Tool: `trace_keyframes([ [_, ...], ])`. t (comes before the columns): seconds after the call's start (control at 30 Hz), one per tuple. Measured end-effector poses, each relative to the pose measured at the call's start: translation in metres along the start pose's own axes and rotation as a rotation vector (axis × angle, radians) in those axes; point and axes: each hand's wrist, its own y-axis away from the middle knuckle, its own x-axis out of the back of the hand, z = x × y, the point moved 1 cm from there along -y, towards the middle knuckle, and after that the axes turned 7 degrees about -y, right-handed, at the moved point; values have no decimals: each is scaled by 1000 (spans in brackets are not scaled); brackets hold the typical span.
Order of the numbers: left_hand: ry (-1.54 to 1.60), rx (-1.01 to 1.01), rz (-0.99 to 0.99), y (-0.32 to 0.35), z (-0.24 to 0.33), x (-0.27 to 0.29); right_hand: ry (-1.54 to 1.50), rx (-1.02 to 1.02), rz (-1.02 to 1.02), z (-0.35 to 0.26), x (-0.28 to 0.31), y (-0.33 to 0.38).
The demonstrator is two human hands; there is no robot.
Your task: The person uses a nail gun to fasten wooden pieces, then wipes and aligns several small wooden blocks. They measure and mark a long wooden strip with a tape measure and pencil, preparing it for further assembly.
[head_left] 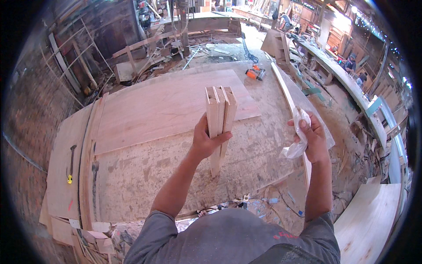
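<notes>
My left hand (205,141) is wrapped round a bundle of narrow wooden pieces (215,115). They stand upright side by side, with their end grain facing up and their lower ends at the worktable (145,185). My thumb crosses the near side of the bundle. On the right, my right hand (317,137) grips a crumpled clear plastic bag (300,141), whose loose end hangs down toward the table. What the bag holds, if anything, I cannot make out. A long pale wooden strip (283,88) runs beneath the bag and my right hand.
A reddish plywood sheet (167,112) lies across the table. An orange nail gun (255,73) with a blue coiled hose (249,56) lies at the far side. Toward the left edge is a long-handled tool with a yellow end (69,178). Scrap wood litters the floor; people work far right.
</notes>
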Motion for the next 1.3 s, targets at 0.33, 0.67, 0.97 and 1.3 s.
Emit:
trace_keyframes([
  [0.33, -24, -12, -30, 10, 16, -14, 317, 145, -228, -59, -28, -38],
  [0.67, -44, -54, -45, 6, 14, -25, 628, 235, -413, -96, -51, -56],
  [0.97, -46, -33, -71, 9, 18, -33, 668, 86, -459, -110, -50, -57],
  [1.3, -120, -29, -87, 11, 20, -39, 730, 330, -501, -114, -49, -53],
])
